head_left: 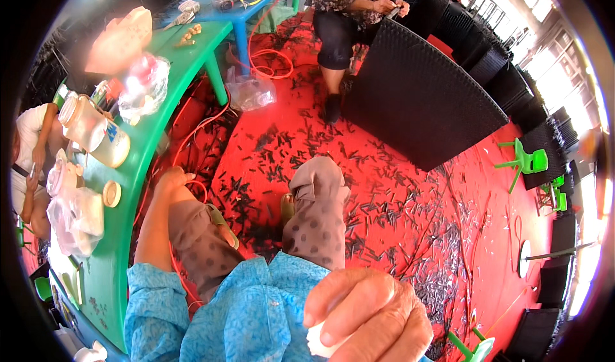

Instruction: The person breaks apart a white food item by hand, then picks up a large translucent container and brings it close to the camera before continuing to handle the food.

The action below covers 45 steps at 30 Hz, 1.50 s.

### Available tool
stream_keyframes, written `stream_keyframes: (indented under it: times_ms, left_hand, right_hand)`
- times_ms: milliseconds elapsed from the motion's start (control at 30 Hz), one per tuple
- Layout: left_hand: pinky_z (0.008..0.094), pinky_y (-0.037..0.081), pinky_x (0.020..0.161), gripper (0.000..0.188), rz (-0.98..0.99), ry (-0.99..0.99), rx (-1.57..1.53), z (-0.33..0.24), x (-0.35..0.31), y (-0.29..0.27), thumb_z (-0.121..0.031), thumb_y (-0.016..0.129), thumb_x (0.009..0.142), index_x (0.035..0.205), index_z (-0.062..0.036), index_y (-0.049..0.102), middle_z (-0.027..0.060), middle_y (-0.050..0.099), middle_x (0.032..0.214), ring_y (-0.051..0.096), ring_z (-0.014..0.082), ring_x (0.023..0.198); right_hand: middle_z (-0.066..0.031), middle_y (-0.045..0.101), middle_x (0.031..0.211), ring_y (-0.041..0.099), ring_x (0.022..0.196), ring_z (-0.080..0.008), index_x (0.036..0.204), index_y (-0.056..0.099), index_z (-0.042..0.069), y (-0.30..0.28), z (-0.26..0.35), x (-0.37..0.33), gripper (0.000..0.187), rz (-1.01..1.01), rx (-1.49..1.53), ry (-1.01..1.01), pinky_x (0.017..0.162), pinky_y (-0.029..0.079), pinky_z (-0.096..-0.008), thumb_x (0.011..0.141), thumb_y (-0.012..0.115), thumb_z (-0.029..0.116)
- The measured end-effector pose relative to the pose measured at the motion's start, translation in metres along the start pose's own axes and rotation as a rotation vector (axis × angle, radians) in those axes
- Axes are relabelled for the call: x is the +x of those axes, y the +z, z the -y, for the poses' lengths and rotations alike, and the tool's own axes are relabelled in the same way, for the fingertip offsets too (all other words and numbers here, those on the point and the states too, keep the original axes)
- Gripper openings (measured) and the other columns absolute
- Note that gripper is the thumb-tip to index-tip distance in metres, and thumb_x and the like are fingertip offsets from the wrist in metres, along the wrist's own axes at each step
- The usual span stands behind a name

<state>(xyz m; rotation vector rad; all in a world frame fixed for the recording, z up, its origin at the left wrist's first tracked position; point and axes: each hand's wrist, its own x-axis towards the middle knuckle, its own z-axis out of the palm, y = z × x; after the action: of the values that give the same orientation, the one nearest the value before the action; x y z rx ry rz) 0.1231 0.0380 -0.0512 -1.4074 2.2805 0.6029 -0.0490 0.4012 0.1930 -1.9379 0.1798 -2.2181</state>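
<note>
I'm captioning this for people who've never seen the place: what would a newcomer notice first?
Probably the bright red floor, littered with black strips around the middle. Then the big black panel beside the person at the top, and, large at the bottom edge, the wearer's right hand gripping a partly hidden white object.

Bright right-side glare, warped dark edges.
</note>
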Motion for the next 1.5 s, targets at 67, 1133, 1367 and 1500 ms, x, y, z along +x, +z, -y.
stream_keyframes:
  times_ms: [67, 1133, 1367, 1500]
  left_hand:
    - [0.0405, 0.043, 0.08, 0.056, 0.001, -0.008, 0.034, -0.001, -0.001, -0.002, -0.047, 0.057, 0.072, 0.087, 0.0069, 0.059, 0.0273, 0.055, 0.096, 0.055, 0.0351, 0.093]
    - [0.0402, 0.043, 0.078, 0.053, -0.025, -0.003, 0.041, -0.003, 0.005, 0.002, -0.047, 0.055, 0.074, 0.083, 0.0047, 0.061, 0.0245, 0.058, 0.093, 0.057, 0.0334, 0.091]
    - [0.0401, 0.044, 0.077, 0.052, -0.007, -0.016, 0.002, -0.001, -0.004, -0.001, -0.047, 0.057, 0.073, 0.083, 0.0041, 0.061, 0.0245, 0.058, 0.093, 0.057, 0.0341, 0.09]
    - [0.0405, 0.043, 0.079, 0.053, -0.013, -0.026, 0.023, 0.005, 0.008, 0.005, -0.046, 0.058, 0.072, 0.086, 0.0046, 0.06, 0.0251, 0.057, 0.096, 0.055, 0.0345, 0.092]
  right_hand:
    - [-0.0066, 0.065, 0.081, 0.049, 0.07, -0.0159, 0.09, 0.061, 0.008, -0.002, -0.001, 0.001, 0.014, 0.034, -0.001, -0.035, 0.062, 0.042, -0.0306, 0.081, 0.059, 0.018]
    - [-0.0092, 0.06, 0.075, 0.055, 0.067, -0.0184, 0.087, 0.057, 0.003, -0.009, -0.001, -0.008, 0.014, -0.156, 0.015, 0.054, 0.055, 0.043, -0.0289, 0.075, 0.063, 0.009]
    - [-0.0062, 0.054, 0.088, 0.051, 0.066, -0.0113, 0.101, 0.05, 0.005, -0.047, -0.038, -0.087, 0.017, -0.814, 0.271, 0.763, 0.057, 0.045, -0.0271, 0.085, 0.051, 0.013]
    - [-0.0049, 0.055, 0.087, 0.053, 0.073, -0.0143, 0.101, 0.053, 0.008, -0.081, -0.057, -0.144, 0.018, -1.099, 0.554, 0.899, 0.062, 0.046, -0.0291, 0.084, 0.052, 0.014]
